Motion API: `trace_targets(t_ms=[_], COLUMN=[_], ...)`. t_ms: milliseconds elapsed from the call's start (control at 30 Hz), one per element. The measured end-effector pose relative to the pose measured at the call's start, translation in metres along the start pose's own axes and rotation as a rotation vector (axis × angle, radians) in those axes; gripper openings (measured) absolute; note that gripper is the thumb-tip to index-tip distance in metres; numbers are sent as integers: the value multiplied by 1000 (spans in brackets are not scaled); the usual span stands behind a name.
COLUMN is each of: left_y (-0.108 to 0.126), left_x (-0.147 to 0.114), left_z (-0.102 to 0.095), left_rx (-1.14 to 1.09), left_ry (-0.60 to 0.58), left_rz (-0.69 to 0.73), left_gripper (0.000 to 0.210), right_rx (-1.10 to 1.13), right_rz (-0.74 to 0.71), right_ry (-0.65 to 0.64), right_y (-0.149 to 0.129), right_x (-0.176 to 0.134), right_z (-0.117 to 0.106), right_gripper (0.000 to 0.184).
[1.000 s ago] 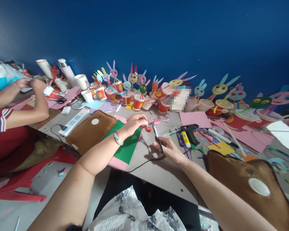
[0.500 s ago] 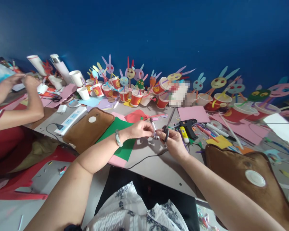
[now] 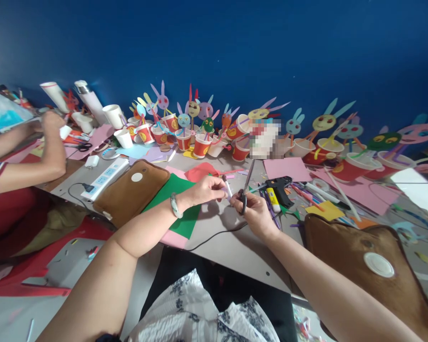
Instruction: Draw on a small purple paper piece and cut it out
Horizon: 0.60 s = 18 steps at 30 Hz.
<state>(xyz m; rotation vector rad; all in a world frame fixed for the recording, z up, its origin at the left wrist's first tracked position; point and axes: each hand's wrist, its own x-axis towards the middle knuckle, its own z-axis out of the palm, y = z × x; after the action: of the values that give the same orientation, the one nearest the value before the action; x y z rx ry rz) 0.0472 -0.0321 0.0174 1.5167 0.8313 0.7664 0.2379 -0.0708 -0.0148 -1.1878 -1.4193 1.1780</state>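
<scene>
My left hand (image 3: pixel 211 191), with a bangle at its wrist, pinches a small pale purple piece of paper (image 3: pixel 226 192), partly hidden by the fingertips. In my right hand (image 3: pixel 257 214) a pair of scissors (image 3: pixel 248 179) is gripped by the dark handles, blades pointing up and away from me. A white marker-like stick (image 3: pixel 228 186) with a dark end shows between my hands; I cannot tell whether it is held or lies on the table. Green paper (image 3: pixel 180 216) lies under my left forearm. Just right of the scissors are a black glue gun (image 3: pixel 282 191) and a yellow glue stick (image 3: pixel 273 199).
Paper cups with rabbit-faced figures (image 3: pixel 201 146) line the blue wall. A brown hot-water bag (image 3: pixel 133 187) and a power strip (image 3: pixel 107 178) lie left, another brown bag (image 3: pixel 342 247) right. A cable crosses the table. Another person's arm (image 3: pixel 50 152) works at far left.
My right hand with the scissors has shifted slightly left and the blades stand more upright. My fingertips are a little farther apart. The other person's hands have moved lower.
</scene>
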Motion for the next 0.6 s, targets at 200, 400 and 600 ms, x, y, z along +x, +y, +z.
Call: trace_targets(t_ms=[200, 400, 600], left_y=[-3, -11, -8], left_x=[0, 2, -1], left_z=[11, 18, 23], left_rx=[-221, -387, -500], left_ry=[67, 112, 123], left_rz=[-38, -58, -116], left_gripper=[24, 31, 35], right_rx=[-10, -14, 48], right_rz=[-7, -25, -50], right_ry=[-15, 8, -2], right_y=[-1, -2, 2], right_x=[-1, -2, -3], right_z=[-1, 1, 4], right_gripper=[38, 40, 33])
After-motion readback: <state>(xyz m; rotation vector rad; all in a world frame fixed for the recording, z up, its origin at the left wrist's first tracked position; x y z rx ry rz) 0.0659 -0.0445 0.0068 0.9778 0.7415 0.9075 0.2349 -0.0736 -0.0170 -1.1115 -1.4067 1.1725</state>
